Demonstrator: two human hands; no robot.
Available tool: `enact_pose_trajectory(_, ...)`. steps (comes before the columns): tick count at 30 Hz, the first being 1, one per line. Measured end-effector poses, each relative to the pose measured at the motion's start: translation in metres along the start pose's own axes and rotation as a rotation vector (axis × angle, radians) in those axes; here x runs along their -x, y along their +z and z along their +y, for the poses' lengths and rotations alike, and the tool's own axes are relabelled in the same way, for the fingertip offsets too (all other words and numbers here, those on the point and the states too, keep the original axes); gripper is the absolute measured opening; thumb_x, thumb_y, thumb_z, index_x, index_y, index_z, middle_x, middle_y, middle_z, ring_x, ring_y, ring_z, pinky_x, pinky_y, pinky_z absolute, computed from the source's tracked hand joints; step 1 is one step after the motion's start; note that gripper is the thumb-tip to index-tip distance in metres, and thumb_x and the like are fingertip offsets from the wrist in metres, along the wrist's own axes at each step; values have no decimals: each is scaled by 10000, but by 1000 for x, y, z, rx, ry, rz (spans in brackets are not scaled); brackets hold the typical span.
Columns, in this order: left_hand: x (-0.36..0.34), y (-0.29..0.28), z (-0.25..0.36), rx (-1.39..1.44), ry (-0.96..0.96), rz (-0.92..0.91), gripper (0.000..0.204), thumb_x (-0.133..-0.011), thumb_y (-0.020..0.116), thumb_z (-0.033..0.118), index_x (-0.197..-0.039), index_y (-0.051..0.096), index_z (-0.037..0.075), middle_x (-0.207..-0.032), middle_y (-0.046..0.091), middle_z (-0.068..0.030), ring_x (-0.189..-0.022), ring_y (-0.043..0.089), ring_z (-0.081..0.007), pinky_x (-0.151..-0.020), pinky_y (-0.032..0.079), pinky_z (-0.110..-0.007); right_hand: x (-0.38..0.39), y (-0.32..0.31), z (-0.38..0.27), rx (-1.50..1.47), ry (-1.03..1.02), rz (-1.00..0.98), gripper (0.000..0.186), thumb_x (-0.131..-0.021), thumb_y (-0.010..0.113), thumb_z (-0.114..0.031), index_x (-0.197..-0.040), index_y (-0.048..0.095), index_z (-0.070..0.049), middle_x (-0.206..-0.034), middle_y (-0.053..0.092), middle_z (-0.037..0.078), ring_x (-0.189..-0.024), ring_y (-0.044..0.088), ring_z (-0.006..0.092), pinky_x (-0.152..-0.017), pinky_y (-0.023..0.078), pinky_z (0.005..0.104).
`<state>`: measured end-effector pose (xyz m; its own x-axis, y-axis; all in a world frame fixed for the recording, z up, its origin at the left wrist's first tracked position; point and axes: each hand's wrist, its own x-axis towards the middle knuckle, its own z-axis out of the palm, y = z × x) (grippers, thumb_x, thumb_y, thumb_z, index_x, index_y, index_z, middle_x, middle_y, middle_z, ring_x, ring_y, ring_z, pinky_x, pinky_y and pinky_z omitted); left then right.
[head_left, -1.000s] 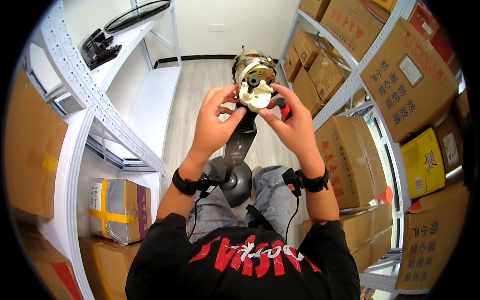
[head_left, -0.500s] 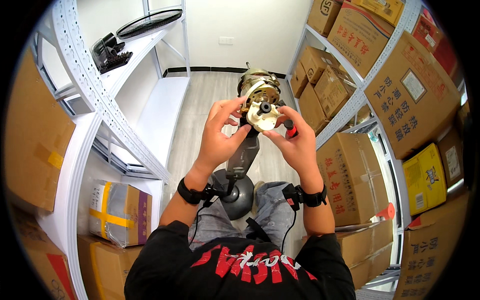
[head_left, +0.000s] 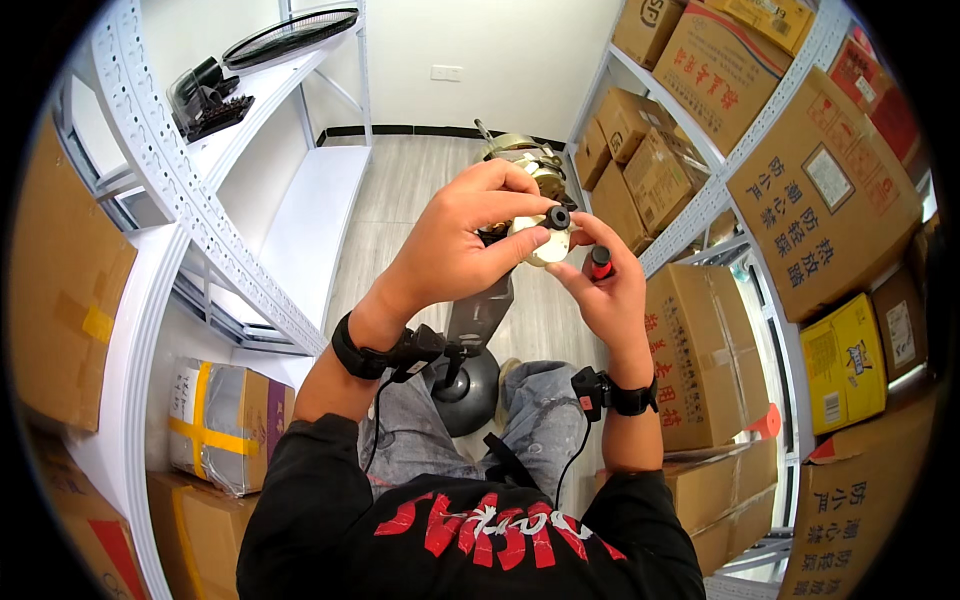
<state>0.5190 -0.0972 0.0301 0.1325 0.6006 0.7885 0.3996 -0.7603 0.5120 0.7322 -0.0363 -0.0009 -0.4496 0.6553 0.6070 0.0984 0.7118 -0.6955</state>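
A metal fan motor (head_left: pixel 545 172) sits atop the dark stand of a pedestal fan, partly hidden behind my hands. At its near end is a white plastic housing (head_left: pixel 546 247) with a round black knob (head_left: pixel 558 217). My left hand (head_left: pixel 470 235) is closed on the housing, thumb and fingers beside the knob. The thumb and index finger of my right hand (head_left: pixel 608 285) meet the housing's right edge. Tucked in that same hand is a screwdriver (head_left: pixel 601 262) with a red and black handle; its shaft is hidden. Below stand the fan's grey neck (head_left: pixel 481 316) and round black base (head_left: pixel 466 392).
White metal shelving (head_left: pixel 290 240) runs along the left, with a black fan grille (head_left: pixel 290 40) and dark plastic parts (head_left: pixel 208 105) on it. Cardboard boxes (head_left: pixel 712 350) fill the right-hand rack. A yellow-taped parcel (head_left: pixel 215 425) lies low on the left.
My left hand has moved right and over the motor, from its side to around the knob. The housing has swung a little to the right. My right hand still keeps the screwdriver.
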Motion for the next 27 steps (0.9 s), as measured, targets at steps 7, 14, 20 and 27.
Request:
enact_pose_trajectory(7, 12, 8, 0, 22, -54, 30, 415, -760, 618, -67, -1158, 699, 20, -1151, 603, -113, -1033, 597, -245, -896, 487, -346, 0, -12, 7, 53, -77, -76, 589, -780, 820, -80, -1311, 576, -3, -1051, 671, 109, -981, 635, 200, -853, 496, 312)
enact_pose_trajectory(14, 21, 10, 1, -200, -14, 51, 473, -720, 660, -28, -1191, 660, 16, -1256, 587, -143, -1176, 585, -304, -1003, 471, -380, 0, -12, 11, 88, -151, -82, 581, -783, 818, -82, -1304, 575, 2, -1055, 663, 113, -973, 634, 208, -851, 496, 314)
enact_pose_trajectory(20, 31, 11, -2, -246, 4, 71, 442, -692, 711, 1, -1131, 656, 14, -1273, 572, -154, -1207, 559, -326, -1010, 467, -404, 7, -11, 4, 87, -80, -97, 585, -769, 827, -76, -1297, 582, -20, -1019, 644, 94, -940, 616, 199, -784, 494, 290)
enact_pose_trajectory(27, 39, 10, -4, -187, -34, 68, 394, -686, 725, 16, -1071, 644, 25, -1298, 551, -156, -1225, 540, -330, -1028, 449, -409, 5, -11, -6, 127, -74, -145, 610, -756, 820, -76, -1321, 590, -67, -970, 620, 48, -760, 508, 126, -625, 415, 248)
